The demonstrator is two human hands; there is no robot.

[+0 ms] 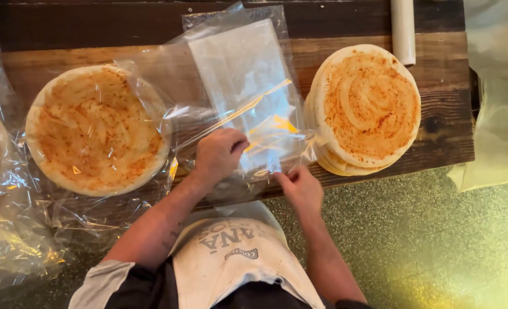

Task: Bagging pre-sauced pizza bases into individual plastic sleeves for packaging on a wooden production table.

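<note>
I see a clear plastic bag (pixel 239 91) lying flat at the centre of the wooden table (pixel 437 123). Its long axis runs from 12 o'clock to 6 o'clock, leaning slightly toward 11; the end at 6 o'clock points at me. The film is thin, glossy and wrinkled, with a rectangular outline.

My left hand (pixel 217 154) is curled nearly closed, fingers pinching the film at the bag's near end. My right hand (pixel 300 186) sits at 5 o'clock from the bag, at the table edge, fingers bent with the tips pinching the same near edge of the film.

At 9 o'clock from the bag lies a wrapped flatbread (pixel 96 129): round, pale at the rim, orange-speckled on top, covered in creased clear film. At 3 o'clock stands a stack of flatbreads (pixel 368 109), uncovered, with the same round shape and speckled, swirled surface. At 1 o'clock, at the far edge, rests a white cylindrical roll (pixel 403 31). The table is dark, grainy wood planking.
</note>
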